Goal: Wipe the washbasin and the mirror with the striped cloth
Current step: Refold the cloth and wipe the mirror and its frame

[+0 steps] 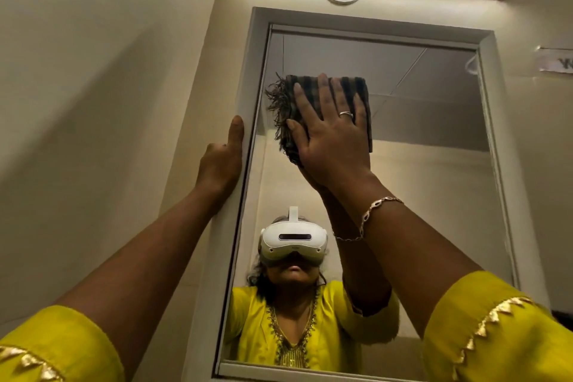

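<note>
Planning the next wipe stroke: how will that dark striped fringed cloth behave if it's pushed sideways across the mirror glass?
The dark striped fringed cloth is probably limp: its fringe hangs loose beyond the flat right hand pressing it to the grey-framed mirror. It likely slides easily on smooth glass. Folded layers may bunch or drop if pressure eases.

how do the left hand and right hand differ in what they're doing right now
The right hand lies flat with fingers spread, pressing the striped cloth against the mirror glass; the left hand holds no cloth and rests on the mirror frame at its left edge. The right hand wears a ring and a bracelet at the wrist; the left shows neither. Both are raised above head height, with yellow sleeves.
</note>
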The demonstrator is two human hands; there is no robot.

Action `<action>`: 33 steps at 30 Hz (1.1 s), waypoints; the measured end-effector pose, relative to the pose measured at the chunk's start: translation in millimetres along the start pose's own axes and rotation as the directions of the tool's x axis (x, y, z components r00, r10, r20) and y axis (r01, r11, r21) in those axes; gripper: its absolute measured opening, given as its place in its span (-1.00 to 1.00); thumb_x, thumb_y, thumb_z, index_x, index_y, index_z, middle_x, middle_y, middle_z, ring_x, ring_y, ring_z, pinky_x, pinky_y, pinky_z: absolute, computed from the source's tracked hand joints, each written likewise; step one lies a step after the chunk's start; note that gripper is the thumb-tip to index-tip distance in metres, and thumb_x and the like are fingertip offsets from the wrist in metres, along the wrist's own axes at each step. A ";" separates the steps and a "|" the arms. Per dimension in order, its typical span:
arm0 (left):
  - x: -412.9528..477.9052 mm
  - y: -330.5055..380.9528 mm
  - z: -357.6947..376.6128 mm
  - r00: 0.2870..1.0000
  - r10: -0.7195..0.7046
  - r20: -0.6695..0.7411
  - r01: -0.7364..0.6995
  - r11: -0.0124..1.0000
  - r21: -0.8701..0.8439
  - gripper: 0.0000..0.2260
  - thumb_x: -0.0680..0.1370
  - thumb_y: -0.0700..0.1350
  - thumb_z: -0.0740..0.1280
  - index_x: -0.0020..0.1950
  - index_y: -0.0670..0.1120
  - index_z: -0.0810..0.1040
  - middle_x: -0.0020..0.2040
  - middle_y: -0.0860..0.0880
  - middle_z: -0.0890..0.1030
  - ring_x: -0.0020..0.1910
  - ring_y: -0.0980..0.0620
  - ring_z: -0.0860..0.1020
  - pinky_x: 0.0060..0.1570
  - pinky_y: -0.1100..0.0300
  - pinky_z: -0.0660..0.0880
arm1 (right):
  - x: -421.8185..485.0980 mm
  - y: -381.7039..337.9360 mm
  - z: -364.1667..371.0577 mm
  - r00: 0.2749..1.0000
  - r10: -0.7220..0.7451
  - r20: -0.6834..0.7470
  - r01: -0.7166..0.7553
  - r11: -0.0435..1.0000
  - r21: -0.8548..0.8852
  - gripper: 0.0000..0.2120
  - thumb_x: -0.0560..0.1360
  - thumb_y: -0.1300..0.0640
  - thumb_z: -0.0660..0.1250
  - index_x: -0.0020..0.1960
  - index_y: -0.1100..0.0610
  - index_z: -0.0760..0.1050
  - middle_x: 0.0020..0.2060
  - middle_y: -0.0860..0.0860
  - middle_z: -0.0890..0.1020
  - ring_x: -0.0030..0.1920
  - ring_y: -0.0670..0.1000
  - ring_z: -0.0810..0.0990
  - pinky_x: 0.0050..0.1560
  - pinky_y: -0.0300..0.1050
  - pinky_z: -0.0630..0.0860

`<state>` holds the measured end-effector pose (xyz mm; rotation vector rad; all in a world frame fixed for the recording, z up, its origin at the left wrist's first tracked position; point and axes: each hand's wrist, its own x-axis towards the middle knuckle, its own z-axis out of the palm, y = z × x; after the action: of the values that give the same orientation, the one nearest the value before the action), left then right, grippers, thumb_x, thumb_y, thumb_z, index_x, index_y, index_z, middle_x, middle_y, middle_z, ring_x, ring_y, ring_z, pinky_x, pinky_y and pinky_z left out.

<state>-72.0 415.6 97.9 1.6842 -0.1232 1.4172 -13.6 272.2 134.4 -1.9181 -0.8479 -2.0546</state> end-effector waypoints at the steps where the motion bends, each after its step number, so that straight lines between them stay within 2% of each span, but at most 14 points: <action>1: 0.6 -1.0 -1.4 1.000 0.002 0.001 -0.002 1.000 0.012 -0.43 0.54 0.29 -0.06 -0.25 -0.16 0.43 -0.25 -0.25 0.45 -0.24 -0.15 0.45 -0.10 -0.08 0.47 | -3.7 7.8 -1.7 1.000 0.006 -0.005 -0.006 1.000 -0.003 -0.46 0.55 -0.16 -0.08 0.50 -0.06 0.04 0.53 0.10 0.04 0.52 0.12 -0.06 0.46 0.09 -0.20; 4: 2.8 -3.2 -1.5 1.000 0.001 0.025 -0.001 1.000 0.005 -0.41 0.52 0.32 -0.05 -0.22 -0.16 0.43 -0.22 -0.26 0.46 -0.24 -0.16 0.44 -0.13 -0.04 0.43 | -13.8 36.1 -7.3 0.999 0.041 -0.018 -0.042 0.998 -0.035 -0.46 0.55 -0.17 -0.08 0.50 -0.07 0.04 0.52 0.08 0.05 0.52 0.11 -0.06 0.47 0.06 -0.20; 10: 2.4 -3.1 -2.5 1.000 -0.022 -0.001 0.022 0.999 0.046 -0.36 0.49 0.37 -0.06 -0.29 -0.16 0.43 -0.26 -0.27 0.49 -0.26 -0.19 0.48 -0.02 -0.20 0.50 | -28.8 93.2 -25.1 0.992 0.125 -0.020 -0.126 0.987 -0.103 -0.45 0.54 -0.17 -0.08 0.50 -0.06 0.04 0.52 0.09 0.06 0.52 0.11 -0.03 0.47 0.07 -0.17; 15: 0.7 -2.5 -4.3 0.997 -0.045 0.058 0.045 0.999 -0.010 -0.41 0.47 0.36 -0.02 -0.29 -0.15 0.39 -0.29 -0.23 0.44 -0.31 -0.14 0.44 -0.15 -0.04 0.44 | -38.5 141.1 -40.3 0.978 0.211 -0.009 -0.210 0.967 -0.147 -0.43 0.52 -0.19 -0.09 0.51 -0.07 0.03 0.52 0.09 0.06 0.52 0.12 -0.01 0.47 0.08 -0.12; 18: -8.1 -7.7 -5.3 0.998 -0.034 0.058 0.033 0.999 0.013 -0.37 0.47 0.36 -0.03 -0.25 -0.21 0.41 -0.27 -0.27 0.45 -0.31 -0.20 0.45 -0.17 -0.04 0.45 | -38.9 154.9 -44.3 0.973 0.229 -0.008 -0.227 0.961 -0.159 -0.42 0.52 -0.20 -0.08 0.51 -0.08 0.04 0.52 0.08 0.08 0.52 0.11 0.00 0.47 0.08 -0.10; 20: -15.0 -16.9 -4.1 1.000 0.027 0.005 -0.027 0.996 0.090 -0.29 0.47 0.35 -0.05 -0.07 -0.30 0.45 -0.23 -0.31 0.49 -0.27 -0.26 0.49 -0.14 -0.12 0.47 | -40.8 154.4 -43.7 0.966 0.256 -0.015 -0.255 0.953 -0.165 -0.42 0.52 -0.20 -0.10 0.51 -0.08 0.03 0.52 0.09 0.07 0.52 0.11 0.00 0.47 0.08 -0.11; 22: -25.9 -25.4 -3.3 0.992 0.107 -0.065 -0.094 0.980 0.176 -0.32 0.50 0.29 -0.03 0.16 -0.31 0.39 -0.28 -0.18 0.45 -0.32 -0.13 0.44 -0.26 0.02 0.41 | -44.1 148.0 -41.6 0.943 0.329 -0.046 -0.332 0.927 -0.173 -0.41 0.51 -0.21 -0.14 0.51 -0.07 0.01 0.52 0.11 0.06 0.52 0.12 -0.01 0.46 0.10 -0.12; 24: -39.0 -33.2 -2.5 0.981 0.169 -0.095 -0.146 0.967 0.209 -0.41 0.53 0.20 0.00 0.26 -0.28 0.32 -0.31 -0.12 0.42 -0.35 -0.05 0.42 -0.34 0.11 0.35 | -48.0 138.4 -38.3 0.900 0.429 -0.070 -0.435 0.883 -0.175 -0.38 0.50 -0.22 -0.19 0.52 -0.06 -0.03 0.53 0.12 0.03 0.52 0.13 -0.04 0.46 0.10 -0.16; 27: -53.7 -39.2 -2.9 0.967 0.229 -0.113 -0.204 0.958 0.203 -0.45 0.52 0.16 0.02 0.30 -0.23 0.29 -0.23 -0.17 0.48 -0.21 -0.23 0.53 -0.19 -0.01 0.46 | -50.3 120.9 -33.9 0.832 0.546 -0.095 -0.554 0.820 -0.144 -0.41 0.55 -0.21 -0.17 0.52 -0.04 -0.05 0.53 0.14 0.00 0.52 0.15 -0.08 0.46 0.12 -0.17; 29: -56.2 -41.0 -2.9 0.966 0.223 -0.131 -0.196 0.962 0.191 -0.57 0.58 0.07 0.04 0.26 -0.24 0.31 -0.27 -0.11 0.47 -0.24 -0.20 0.52 -0.22 0.05 0.42 | -49.7 107.1 -29.7 0.803 0.588 -0.099 -0.596 0.793 -0.126 -0.44 0.59 -0.18 -0.11 0.53 -0.01 -0.05 0.52 0.16 -0.02 0.52 0.16 -0.08 0.46 0.14 -0.16; 31: -58.1 -38.2 -1.8 0.969 0.211 -0.127 -0.189 0.968 0.167 -0.62 0.60 0.03 0.05 0.24 -0.23 0.32 -0.32 -0.08 0.45 -0.33 -0.08 0.49 -0.31 0.11 0.39 | -48.8 92.2 -24.7 0.800 0.589 -0.113 -0.600 0.793 -0.111 -0.43 0.58 -0.18 -0.12 0.53 0.01 -0.04 0.52 0.18 -0.01 0.52 0.18 -0.07 0.45 0.16 -0.15; 33: -58.7 -37.9 -3.2 0.976 0.185 -0.115 -0.170 0.977 0.131 -0.59 0.59 0.06 0.05 0.26 -0.21 0.32 -0.26 -0.12 0.50 -0.25 -0.13 0.53 -0.27 0.10 0.45 | -47.9 74.0 -19.7 0.810 0.574 -0.119 -0.584 0.806 -0.093 -0.39 0.54 -0.19 -0.16 0.53 0.02 -0.02 0.52 0.19 0.00 0.51 0.20 -0.06 0.45 0.16 -0.15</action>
<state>-71.9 413.5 28.0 1.7090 -0.1221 1.6911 14.3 190.4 108.2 -1.8259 -0.0718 -1.8088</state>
